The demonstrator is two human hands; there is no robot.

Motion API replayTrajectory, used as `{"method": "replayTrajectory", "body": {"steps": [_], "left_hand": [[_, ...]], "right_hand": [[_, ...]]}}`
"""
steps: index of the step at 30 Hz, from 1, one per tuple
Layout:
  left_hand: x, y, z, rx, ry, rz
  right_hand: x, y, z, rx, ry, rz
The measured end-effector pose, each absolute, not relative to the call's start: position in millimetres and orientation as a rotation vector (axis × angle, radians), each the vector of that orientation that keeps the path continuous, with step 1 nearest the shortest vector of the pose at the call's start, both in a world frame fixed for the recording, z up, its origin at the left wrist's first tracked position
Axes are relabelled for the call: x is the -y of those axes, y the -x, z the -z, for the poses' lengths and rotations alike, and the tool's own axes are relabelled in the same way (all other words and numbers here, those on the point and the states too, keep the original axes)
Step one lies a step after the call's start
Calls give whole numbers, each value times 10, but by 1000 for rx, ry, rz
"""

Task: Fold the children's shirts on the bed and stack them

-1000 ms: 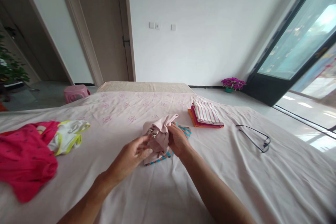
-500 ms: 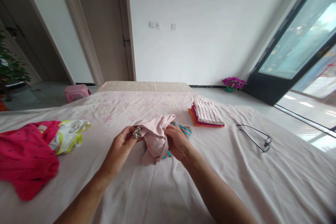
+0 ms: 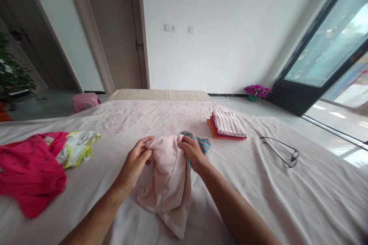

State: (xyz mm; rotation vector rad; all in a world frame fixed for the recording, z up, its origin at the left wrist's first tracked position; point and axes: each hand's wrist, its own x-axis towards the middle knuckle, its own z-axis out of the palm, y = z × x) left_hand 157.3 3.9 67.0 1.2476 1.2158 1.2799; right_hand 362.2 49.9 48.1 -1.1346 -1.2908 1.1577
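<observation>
A pale pink garment [image 3: 169, 176] hangs between my hands, its lower part spread toward me over the bed. My left hand [image 3: 135, 160] pinches its upper left edge between thumb and fingers. At the upper right edge, my right hand [image 3: 194, 153] is closed on the cloth. Behind the garment and partly hidden by it lies a blue and brown striped garment [image 3: 202, 144]. What kind of garment the pink one is, I cannot tell.
Left on the bed sheet [image 3: 115, 214] are a red dotted garment [image 3: 31, 172] and a white garment with yellow trim [image 3: 79, 149]. Folded clothes [image 3: 228, 124] are stacked back right, near black glasses [image 3: 291, 157]. A pink stool [image 3: 86, 101] stands beyond the bed.
The pink garment was bunched up between my hands and now hangs unfolded toward me. A shiny metallic-looking piece by my left fingers is no longer visible. The other clothes have stayed put.
</observation>
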Motion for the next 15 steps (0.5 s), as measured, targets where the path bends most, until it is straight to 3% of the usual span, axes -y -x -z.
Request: {"method": "replayTrajectory", "body": {"steps": [4, 11, 15], "left_hand": [[-43, -1571, -672, -1259, -1303, -1298], [-97, -1504, -557, -1234, -1201, -1440], [-65, -1413, -676, -1553, -1637, -1441]], "right_hand": [[-528, -3670, -435, 1313, 1156, -1167], [-354, -3603, -656, 1152, 1030, -1505], [-282, -3570, -792, 1106, 908, -1488]]}}
